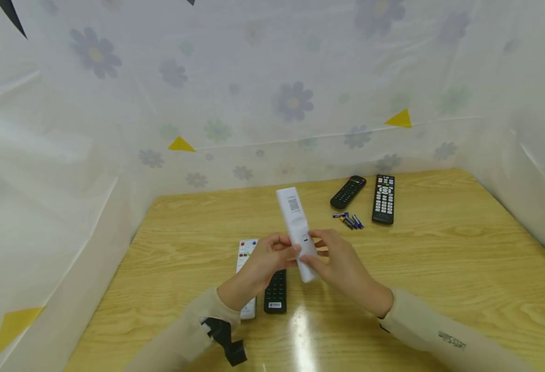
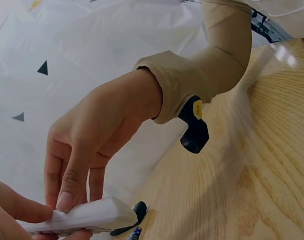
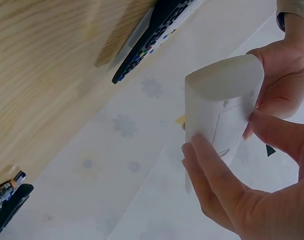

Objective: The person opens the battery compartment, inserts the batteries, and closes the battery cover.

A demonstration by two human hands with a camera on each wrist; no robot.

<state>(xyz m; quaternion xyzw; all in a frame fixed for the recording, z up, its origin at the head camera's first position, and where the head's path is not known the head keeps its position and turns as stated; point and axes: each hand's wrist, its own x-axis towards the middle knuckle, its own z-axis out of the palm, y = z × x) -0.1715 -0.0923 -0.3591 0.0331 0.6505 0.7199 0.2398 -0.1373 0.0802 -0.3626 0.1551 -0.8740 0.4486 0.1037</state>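
Note:
A white remote control (image 1: 295, 219) is held up over the table, its back with a printed code label facing up. My left hand (image 1: 272, 256) pinches its left edge between thumb and fingers. From the other side my right hand (image 1: 342, 263) grips the lower part, thumb and fingers at the two sides of the battery cover (image 3: 231, 127), which looks closed in the right wrist view. Under the left hand lie a white remote (image 1: 248, 310) and a black remote (image 1: 276, 294), both partly hidden by that hand.
Farther back on the wooden table (image 1: 421, 258) lie a small black remote (image 1: 348, 192) and a larger black remote with white buttons (image 1: 384, 199). Several loose batteries (image 1: 348, 220) are in front of them. A flowered white sheet (image 1: 253, 103) hangs behind the table.

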